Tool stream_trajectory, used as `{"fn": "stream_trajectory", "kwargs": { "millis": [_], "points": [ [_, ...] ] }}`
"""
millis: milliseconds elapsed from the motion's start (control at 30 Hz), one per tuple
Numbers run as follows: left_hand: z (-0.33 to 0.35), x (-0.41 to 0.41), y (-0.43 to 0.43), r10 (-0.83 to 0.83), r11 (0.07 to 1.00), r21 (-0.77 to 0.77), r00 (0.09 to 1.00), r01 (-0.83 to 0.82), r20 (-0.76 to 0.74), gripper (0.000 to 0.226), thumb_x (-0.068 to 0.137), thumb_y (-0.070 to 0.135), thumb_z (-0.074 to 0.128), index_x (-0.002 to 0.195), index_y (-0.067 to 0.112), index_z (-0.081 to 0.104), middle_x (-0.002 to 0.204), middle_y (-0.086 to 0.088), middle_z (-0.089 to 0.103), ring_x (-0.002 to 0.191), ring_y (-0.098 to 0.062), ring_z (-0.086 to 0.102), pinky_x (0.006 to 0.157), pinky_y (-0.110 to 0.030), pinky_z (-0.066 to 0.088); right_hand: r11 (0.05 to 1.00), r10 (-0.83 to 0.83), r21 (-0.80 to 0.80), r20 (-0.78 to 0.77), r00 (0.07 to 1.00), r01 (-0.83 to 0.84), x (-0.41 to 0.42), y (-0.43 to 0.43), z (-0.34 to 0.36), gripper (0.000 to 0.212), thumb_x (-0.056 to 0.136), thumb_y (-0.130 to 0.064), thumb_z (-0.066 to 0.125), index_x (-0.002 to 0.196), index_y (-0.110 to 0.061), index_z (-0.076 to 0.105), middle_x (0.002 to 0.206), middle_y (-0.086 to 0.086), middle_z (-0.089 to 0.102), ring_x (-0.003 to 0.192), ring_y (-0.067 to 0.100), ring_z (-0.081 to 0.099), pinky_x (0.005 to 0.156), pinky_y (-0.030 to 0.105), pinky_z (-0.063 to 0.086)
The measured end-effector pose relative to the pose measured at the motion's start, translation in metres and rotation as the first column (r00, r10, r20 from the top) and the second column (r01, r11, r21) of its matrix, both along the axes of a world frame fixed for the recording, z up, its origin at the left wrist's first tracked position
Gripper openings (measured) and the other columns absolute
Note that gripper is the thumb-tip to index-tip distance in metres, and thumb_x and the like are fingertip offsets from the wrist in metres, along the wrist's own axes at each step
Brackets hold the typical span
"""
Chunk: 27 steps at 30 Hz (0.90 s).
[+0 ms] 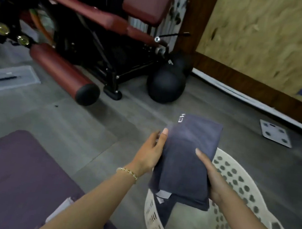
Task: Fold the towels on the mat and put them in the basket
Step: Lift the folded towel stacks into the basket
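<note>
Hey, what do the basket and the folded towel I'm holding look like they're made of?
The basket looks like moulded cream plastic, with cut-out holes in its wall. The towel is soft matte dark blue cloth, likely cotton or microfibre; it sags at the folds.

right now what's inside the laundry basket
Inside the white laundry basket I see its pale bottom and a dark cloth edge hanging at the left wall. The folded navy towel, held in the left hand and right hand, hides the far-left part.
</note>
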<state>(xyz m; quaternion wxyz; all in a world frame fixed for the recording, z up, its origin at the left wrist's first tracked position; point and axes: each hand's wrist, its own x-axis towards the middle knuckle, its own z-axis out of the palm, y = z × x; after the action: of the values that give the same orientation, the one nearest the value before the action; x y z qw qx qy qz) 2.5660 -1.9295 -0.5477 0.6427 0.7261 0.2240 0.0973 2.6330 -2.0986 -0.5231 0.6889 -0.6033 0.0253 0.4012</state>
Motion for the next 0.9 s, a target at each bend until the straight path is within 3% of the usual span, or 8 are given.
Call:
{"fn": "stream_trajectory", "kwargs": {
  "millis": [67,167,300,367,467,567,800,900],
  "points": [
    [-0.023,0.019,-0.018,-0.017,0.961,0.273,0.998,0.035,-0.068,0.07,0.092,0.062,0.035,0.144,0.015,0.036,0.147,0.002,0.04,0.136,-0.016,0.033,0.112,-0.026,0.021,0.998,-0.055,-0.033,0.015,0.998,0.055,0.019,-0.036,-0.007,0.037,0.082,-0.038,0.06,0.111,-0.015,0.067,0.108,0.005,0.073,0.092,0.018,0.071,0.078,0.031,0.054],
    [-0.069,0.028,-0.032,-0.074,0.791,0.584,0.976,0.183,-0.206,0.079,0.09,0.065,0.032,0.15,0.016,0.019,0.158,-0.005,0.016,0.146,-0.021,0.01,0.117,-0.029,0.006,0.988,-0.112,-0.103,0.0,0.994,0.112,0.041,-0.083,-0.036,0.037,0.084,-0.04,0.062,0.113,-0.017,0.066,0.109,0.004,0.073,0.097,0.019,0.07,0.087,0.034,0.049],
    [-0.12,0.024,-0.045,-0.069,0.679,0.669,0.933,0.304,-0.354,0.122,0.058,0.093,-0.007,0.152,0.015,0.001,0.16,-0.002,-0.012,0.147,-0.021,-0.009,0.117,-0.032,-0.004,0.967,-0.191,-0.182,-0.063,0.979,0.177,0.059,-0.125,-0.099,0.041,0.082,-0.041,0.068,0.115,-0.018,0.064,0.108,0.004,0.073,0.103,0.022,0.068,0.094,0.037,0.048],
    [-0.142,0.025,-0.048,-0.051,0.648,0.697,0.931,0.306,-0.362,0.129,0.051,0.092,-0.02,0.151,0.012,-0.004,0.155,0.0,-0.026,0.145,-0.022,-0.017,0.114,-0.028,-0.009,0.957,-0.224,-0.211,-0.089,0.971,0.201,0.067,-0.14,-0.137,0.042,0.08,-0.039,0.07,0.116,-0.018,0.064,0.107,0.005,0.073,0.103,0.025,0.067,0.091,0.038,0.05],
    [-0.164,0.029,-0.055,-0.002,0.616,0.749,0.951,0.244,-0.308,0.115,0.066,0.088,-0.007,0.152,0.012,-0.001,0.152,0.001,-0.032,0.14,-0.017,-0.025,0.113,-0.029,-0.007,0.942,-0.255,-0.258,-0.131,0.958,0.216,0.077,-0.152,-0.192,0.044,0.081,-0.038,0.07,0.118,-0.016,0.063,0.108,0.008,0.072,0.102,0.027,0.067,0.08,0.037,0.053],
    [-0.175,0.034,-0.062,0.033,0.593,0.784,0.967,0.183,-0.252,0.097,0.079,0.077,0.018,0.152,0.013,0.011,0.158,-0.005,-0.02,0.144,-0.023,-0.019,0.114,-0.035,0.001,0.936,-0.261,-0.284,-0.171,0.95,0.206,0.085,-0.157,-0.249,0.05,0.079,-0.037,0.074,0.122,-0.014,0.061,0.112,0.011,0.07,0.101,0.03,0.067,0.073,0.037,0.056],
    [-0.18,0.046,-0.071,0.07,0.549,0.819,0.967,0.169,-0.246,0.098,0.077,0.08,0.021,0.152,0.018,0.009,0.157,-0.007,-0.022,0.145,-0.029,-0.018,0.112,-0.035,-0.001,0.923,-0.241,-0.344,-0.164,0.957,0.173,0.098,-0.155,-0.353,0.092,0.048,-0.052,0.09,0.129,-0.023,0.056,0.12,0.005,0.065,0.106,0.03,0.063,0.091,0.051,0.052],
    [-0.18,0.05,-0.073,0.07,0.543,0.822,0.966,0.173,-0.249,0.097,0.077,0.081,0.02,0.152,0.022,0.006,0.155,-0.004,-0.027,0.144,-0.027,-0.022,0.113,-0.037,-0.002,0.932,-0.232,-0.32,-0.169,0.958,0.169,0.102,-0.147,-0.378,0.092,0.045,-0.053,0.09,0.127,-0.026,0.056,0.125,0.004,0.062,0.109,0.033,0.06,0.093,0.055,0.05]
  ]
}}
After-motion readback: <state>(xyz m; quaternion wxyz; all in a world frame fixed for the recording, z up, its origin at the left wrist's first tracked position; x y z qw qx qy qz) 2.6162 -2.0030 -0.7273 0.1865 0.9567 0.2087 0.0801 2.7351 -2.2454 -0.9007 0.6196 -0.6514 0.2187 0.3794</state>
